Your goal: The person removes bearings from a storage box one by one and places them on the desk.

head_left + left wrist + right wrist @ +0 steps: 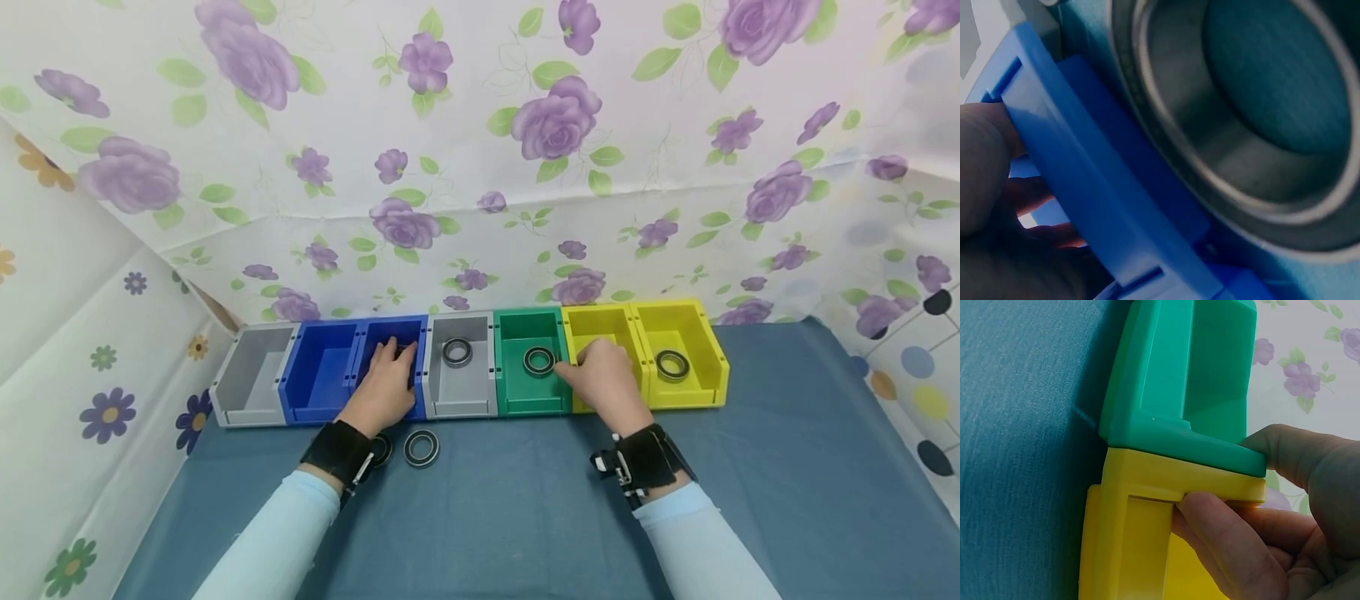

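My left hand [384,385] reaches into the right-hand blue bin [418,400], fingers spread downward. A dark bit shows between its fingers; I cannot tell whether the hand grips it. The left wrist view has the thumb and fingers [1032,194] going behind the blue bin's front lip. My right hand [606,379] pinches the adjoining walls of the green bin [534,406] and left yellow bin [592,317]. Its thumb lies over the green edge, with the index fingertip [1200,503] against the yellow wall. A ball bearing [539,362] lies in the green bin beside that thumb.
Bearings also lie in the middle grey bin [459,408] and right yellow bin [708,398]. A bearing [422,448] sits on the blue cloth before the bins, and another [381,450] is partly behind my left wrist. Leftmost are a grey bin [251,412] and another blue bin [318,412].
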Demonstrator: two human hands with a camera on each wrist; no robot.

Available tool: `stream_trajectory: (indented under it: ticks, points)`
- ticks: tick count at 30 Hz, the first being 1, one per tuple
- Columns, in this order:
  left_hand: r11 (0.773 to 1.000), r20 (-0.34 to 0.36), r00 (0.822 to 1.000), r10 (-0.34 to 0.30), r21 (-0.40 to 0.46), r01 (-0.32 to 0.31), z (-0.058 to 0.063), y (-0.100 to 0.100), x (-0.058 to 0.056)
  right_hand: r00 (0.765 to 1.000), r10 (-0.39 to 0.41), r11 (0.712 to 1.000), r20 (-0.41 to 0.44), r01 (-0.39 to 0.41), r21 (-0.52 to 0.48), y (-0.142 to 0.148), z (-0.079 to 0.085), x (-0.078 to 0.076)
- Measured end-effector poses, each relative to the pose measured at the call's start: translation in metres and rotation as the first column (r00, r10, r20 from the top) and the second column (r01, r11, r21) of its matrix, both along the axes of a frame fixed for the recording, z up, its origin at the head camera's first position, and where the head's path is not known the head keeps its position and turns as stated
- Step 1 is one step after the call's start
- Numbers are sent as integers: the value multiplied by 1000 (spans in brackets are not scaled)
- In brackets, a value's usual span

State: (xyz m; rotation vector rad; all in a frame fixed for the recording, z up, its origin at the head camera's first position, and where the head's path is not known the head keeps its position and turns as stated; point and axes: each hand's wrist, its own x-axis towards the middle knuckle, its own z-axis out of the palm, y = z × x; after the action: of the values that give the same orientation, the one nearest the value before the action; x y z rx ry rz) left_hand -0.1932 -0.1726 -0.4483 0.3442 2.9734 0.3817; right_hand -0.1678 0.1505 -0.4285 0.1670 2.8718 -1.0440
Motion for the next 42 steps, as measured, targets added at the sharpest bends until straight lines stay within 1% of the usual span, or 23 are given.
stream_trajectory:
  ticks: [11, 14, 18, 21, 26, 31, 42]
  points:
    - [1000, 9, 1000, 11, -3, -11, -8, -1, -8, 1000, -6, 1000, 7, 6, 9, 0, 0, -1]
    - [1000, -15, 1000, 9, -15, -9, -8, 0, -9, 1000, -5, 1000, 1, 5, 10, 0, 0, -1]
    - [999, -64, 998, 4, -54, -7, -6, 1, -10, 1000, -6, 1000, -2, 6, 10, 0, 0, -1]
    - [996, -85, 996, 4, -88, -12, -6, 2, -9, 1000, -4, 1000, 3, 4, 10, 0, 1, -1]
    - [992, -87, 996, 14, -120, -24, -5, 4, -6, 1000, 0, 1000, -1, 1, 23, -1, 0, -1]
    - [994, -78, 997, 19, -110, -28, -3, 4, -4, 1000, -3, 1000, -7, 3, 27, 0, 1, -1]
    - [995, -81, 997, -14, -101, 6, 0, 1, -1, 1000, -8, 1000, 1, 8, 7, 0, 0, -1]
